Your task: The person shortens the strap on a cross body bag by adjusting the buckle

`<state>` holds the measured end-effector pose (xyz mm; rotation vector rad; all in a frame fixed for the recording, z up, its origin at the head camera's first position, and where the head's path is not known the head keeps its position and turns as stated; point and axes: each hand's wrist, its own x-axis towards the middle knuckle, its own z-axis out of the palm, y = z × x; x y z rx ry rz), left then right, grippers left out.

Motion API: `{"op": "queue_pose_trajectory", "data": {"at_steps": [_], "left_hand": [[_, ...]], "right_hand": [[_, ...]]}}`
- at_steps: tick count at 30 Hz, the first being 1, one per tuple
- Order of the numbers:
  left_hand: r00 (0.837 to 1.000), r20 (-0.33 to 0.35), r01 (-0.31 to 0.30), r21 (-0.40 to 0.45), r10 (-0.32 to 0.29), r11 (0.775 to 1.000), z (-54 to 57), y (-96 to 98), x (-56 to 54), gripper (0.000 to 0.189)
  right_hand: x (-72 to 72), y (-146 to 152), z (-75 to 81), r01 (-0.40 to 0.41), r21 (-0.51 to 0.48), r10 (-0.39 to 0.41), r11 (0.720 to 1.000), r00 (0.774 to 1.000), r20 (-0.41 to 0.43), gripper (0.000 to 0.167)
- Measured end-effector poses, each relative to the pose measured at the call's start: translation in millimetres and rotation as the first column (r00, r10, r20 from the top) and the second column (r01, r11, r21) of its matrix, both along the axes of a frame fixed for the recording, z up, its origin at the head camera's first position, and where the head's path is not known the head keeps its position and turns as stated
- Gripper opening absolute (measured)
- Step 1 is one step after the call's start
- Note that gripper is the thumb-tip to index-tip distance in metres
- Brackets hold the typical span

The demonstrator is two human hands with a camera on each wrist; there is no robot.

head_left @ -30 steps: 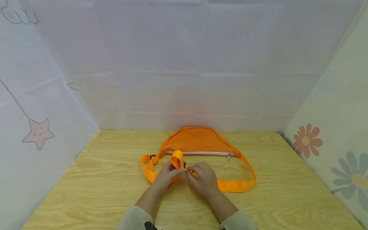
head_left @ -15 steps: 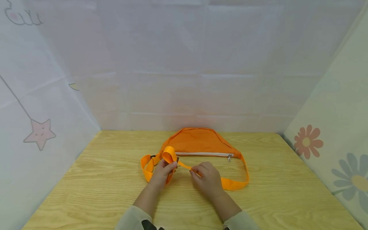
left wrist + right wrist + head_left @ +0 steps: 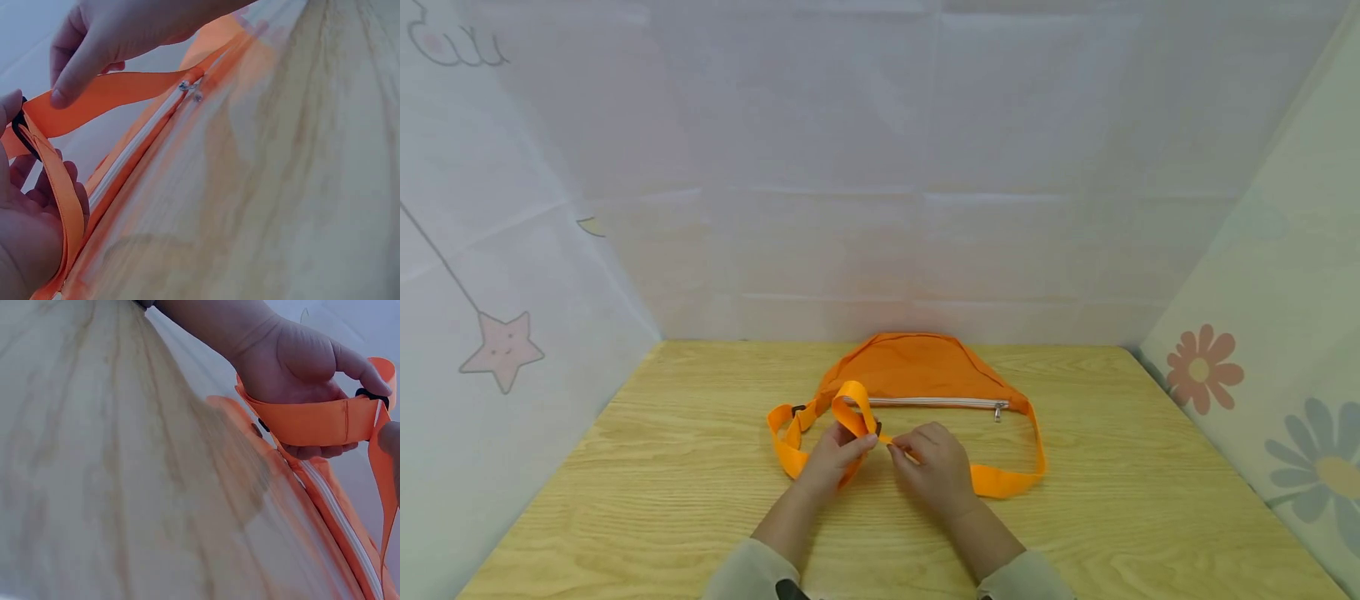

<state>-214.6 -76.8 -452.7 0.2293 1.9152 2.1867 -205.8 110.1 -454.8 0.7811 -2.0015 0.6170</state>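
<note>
An orange waist bag (image 3: 925,367) with a white zipper lies flat at the back of the table. Its webbing strap (image 3: 1007,481) curves round toward the front. My left hand (image 3: 829,457) holds the strap at a small black slider buckle (image 3: 373,395), thumb against the buckle, with webbing running across the palm. Above that hand stands a raised strap loop (image 3: 852,390). Just to the right of the buckle, my right hand (image 3: 936,468) pinches the strap between thumb and fingers. A short stretch of webbing spans the gap between both hands.
A second black buckle (image 3: 797,409) sits on the strap by the bag's left end. The metal zipper pull (image 3: 998,410) hangs at the bag's right. Wood-grain table (image 3: 625,500) surrounds everything, with a pale cloth backdrop (image 3: 880,208) behind and patterned cloth at both sides.
My left hand moved left from the right hand, stretching the webbing between them, then came back toward it. The strap's right-hand curve has drawn inward to the left. The bag stays put.
</note>
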Motion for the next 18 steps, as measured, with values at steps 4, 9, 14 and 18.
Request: {"op": "queue_pose_trajectory", "data": {"at_steps": [4, 9, 14, 18], "left_hand": [[1.000, -0.011, 0.012, -0.015, -0.012, 1.000, 0.2, 2.3, 0.7, 0.053], [1.000, -0.003, -0.017, -0.015, 0.017, 1.000, 1.2, 2.5, 1.4, 0.051], [0.996, 0.013, -0.086, 0.006, 0.086, 0.996, 4.9, 1.0, 2.0, 0.047], [0.991, 0.004, -0.132, 0.043, 0.132, 0.990, 5.3, -1.6, 1.1, 0.039]], "right_hand": [[1.0, -3.5, 1.8, -0.013, 0.000, 0.013, 1.000, 1.000, -0.014, 0.019], [1.4, -4.5, 2.7, -0.020, 0.000, 0.020, 1.000, 1.000, -0.022, 0.019], [0.6, -2.4, 0.8, 0.020, 0.024, -0.020, 1.000, 1.000, 0.010, 0.020], [-0.1, 1.0, -0.1, 0.058, 0.031, -0.060, 0.998, 0.998, 0.034, 0.022]]}}
